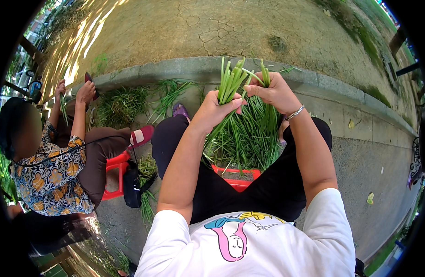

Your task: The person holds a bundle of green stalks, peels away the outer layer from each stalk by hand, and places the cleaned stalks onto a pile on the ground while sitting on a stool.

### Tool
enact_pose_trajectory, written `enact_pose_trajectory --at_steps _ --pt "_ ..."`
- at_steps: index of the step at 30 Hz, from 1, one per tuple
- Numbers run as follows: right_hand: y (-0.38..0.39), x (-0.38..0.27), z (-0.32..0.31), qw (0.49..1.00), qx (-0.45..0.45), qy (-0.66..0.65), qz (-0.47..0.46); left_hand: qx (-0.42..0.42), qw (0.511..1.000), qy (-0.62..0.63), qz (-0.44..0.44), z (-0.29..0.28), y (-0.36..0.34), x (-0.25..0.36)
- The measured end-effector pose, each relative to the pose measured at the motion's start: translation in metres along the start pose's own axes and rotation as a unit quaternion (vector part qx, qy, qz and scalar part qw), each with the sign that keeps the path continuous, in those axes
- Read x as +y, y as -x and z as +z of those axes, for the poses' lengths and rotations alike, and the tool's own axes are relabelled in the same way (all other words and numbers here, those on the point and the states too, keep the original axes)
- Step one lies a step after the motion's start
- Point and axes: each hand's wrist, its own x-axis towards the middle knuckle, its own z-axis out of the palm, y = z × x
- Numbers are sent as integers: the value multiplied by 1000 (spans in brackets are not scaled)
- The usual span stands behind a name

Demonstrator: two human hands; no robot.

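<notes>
My left hand (214, 111) is closed around a bunch of garlic chives (230, 84), their pale cut ends pointing up and away from me. Close beside it, my right hand (275, 94) grips a smaller bundle of chives (265, 74), with thumb and finger pinched at a stalk near the left bunch. Long green leaves trail down below both hands. Under them, between my knees, lies a big heap of loose chives (249, 141) on the ground. A metal bracelet (294, 112) circles my right wrist.
A red plastic stool (240, 184) is beneath me. At left a seated person (55, 157) handles some green stalks near a heap of trimmings (122, 106). A black bag (133, 187) stands between us. Beyond the heaps runs a low concrete kerb (185, 67), with cracked earth behind it.
</notes>
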Motion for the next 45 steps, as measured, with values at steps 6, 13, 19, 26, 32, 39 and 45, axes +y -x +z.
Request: enact_pose_trajectory --at_steps 6,13,19,26,32,39,45 --pt "1 -6 -2 998 5 -16 56 -19 999 12 -22 -1 2 5" --pt "1 0 0 998 -47 32 -24 -26 998 57 -32 -1 0 -1" --pt "1 -1 1 998 -60 6 -28 -19 998 50 -30 -4 0 -5" --pt "2 0 0 997 -65 34 -27 -2 999 25 -38 -1 0 -2" --pt "2 -3 1 997 -57 43 -33 14 999 13 -35 0 2 5" --pt "3 6 3 989 11 144 -37 56 998 -14 -39 2 1 6" --pt "4 3 11 980 49 183 -67 64 996 -36 -57 1 -1 1"
